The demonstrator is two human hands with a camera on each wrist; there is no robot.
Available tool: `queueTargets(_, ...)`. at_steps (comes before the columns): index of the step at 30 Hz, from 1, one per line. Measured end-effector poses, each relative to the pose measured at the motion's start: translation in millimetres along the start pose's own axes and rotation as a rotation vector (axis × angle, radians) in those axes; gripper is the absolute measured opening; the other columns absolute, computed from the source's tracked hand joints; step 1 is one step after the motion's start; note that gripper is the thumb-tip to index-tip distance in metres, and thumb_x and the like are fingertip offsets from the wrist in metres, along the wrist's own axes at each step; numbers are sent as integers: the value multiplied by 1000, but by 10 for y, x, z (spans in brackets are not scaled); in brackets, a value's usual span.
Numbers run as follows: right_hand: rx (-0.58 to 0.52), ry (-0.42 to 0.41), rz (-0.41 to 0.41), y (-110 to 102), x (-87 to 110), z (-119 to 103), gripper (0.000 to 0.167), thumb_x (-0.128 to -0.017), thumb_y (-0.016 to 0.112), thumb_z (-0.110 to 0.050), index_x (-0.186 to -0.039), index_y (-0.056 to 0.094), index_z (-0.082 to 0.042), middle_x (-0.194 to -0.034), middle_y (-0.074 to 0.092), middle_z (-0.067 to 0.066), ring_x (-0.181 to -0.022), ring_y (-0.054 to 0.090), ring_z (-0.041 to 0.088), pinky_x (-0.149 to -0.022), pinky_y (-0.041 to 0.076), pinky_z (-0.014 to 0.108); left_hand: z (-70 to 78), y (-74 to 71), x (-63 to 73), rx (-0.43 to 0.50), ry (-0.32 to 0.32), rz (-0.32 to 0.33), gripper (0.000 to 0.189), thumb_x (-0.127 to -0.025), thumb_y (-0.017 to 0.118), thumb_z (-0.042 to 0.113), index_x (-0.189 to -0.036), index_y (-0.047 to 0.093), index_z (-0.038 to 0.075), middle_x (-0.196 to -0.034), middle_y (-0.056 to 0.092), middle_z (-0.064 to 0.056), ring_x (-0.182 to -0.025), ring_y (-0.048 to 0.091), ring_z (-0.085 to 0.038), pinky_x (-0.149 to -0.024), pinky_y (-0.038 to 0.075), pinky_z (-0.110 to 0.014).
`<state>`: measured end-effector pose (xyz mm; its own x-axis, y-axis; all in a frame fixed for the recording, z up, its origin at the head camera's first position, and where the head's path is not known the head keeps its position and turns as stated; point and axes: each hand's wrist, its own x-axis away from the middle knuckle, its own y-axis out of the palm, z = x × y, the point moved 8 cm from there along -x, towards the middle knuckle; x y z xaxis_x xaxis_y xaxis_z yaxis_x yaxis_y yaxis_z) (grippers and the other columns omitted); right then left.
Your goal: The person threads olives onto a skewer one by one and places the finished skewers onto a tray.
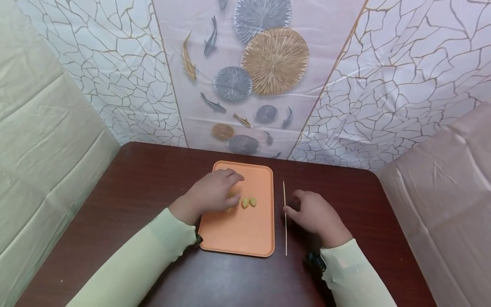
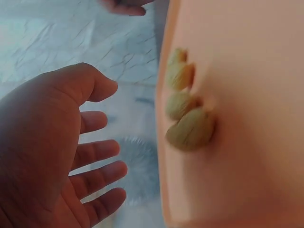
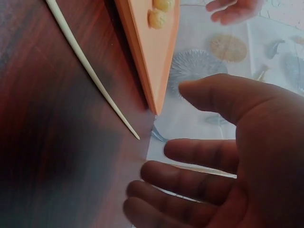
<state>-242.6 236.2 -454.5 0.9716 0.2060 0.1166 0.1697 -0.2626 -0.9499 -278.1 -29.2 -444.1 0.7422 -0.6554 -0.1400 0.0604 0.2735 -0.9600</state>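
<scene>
An orange tray [image 1: 241,233] lies on the table, with small yellow-green lumps [image 1: 245,203] near its middle. The left wrist view shows several of these wrinkled lumps [image 2: 191,130] in a row; their exact kind cannot be told. Over the tray's left part hovers my left hand [image 1: 215,192], fingers loosely bent and holding nothing, hiding some lumps from the head view. A thin wooden skewer [image 1: 285,238] with a pointed tip lies lengthwise along the tray's right side. My right hand [image 1: 317,215] is just right of the skewer, thumb and fingers apart with nothing between them.
The dark reddish-brown table [image 1: 149,192] extends around the tray. Behind its back edge hangs a patterned curtain [image 1: 238,123]. Pale cloth walls [image 1: 46,170] stand at the left and right sides.
</scene>
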Motion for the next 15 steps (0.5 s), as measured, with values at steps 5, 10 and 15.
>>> queueTargets(5, -32, 82, -80, 131, 29, 36, 32, -100, 81, -42, -108, 74, -12, -78, 71, 0, -71, 66, 18, -69, 59, 43, 135, 148, -155, -87, 10, -63, 56, -106, 69, 51, -152, 66, 18, -141, 72, -5, -125, 70, -30, -105, 60, -51)
queueTargets(10, -72, 167, -137, 247, 67, 35, 32, -98, 83, -42, -95, 69, -14, -74, 66, 5, -65, 62, 22, -58, 50, 37, 198, 214, -271, -178, -35, -111, 61, -106, 67, 64, -152, 67, 24, -136, 73, 0, -116, 68, -28, -93, 56, -48)
queueTargets(15, -64, 183, -166, 322, 94, 7, 33, -96, 85, -41, -89, 69, -13, -74, 67, 4, -65, 61, 21, -59, 49, 36, 236, 285, -375, -212, -63, -150, 60, -104, 67, 65, -148, 69, 25, -130, 73, 2, -114, 67, -26, -92, 53, -45)
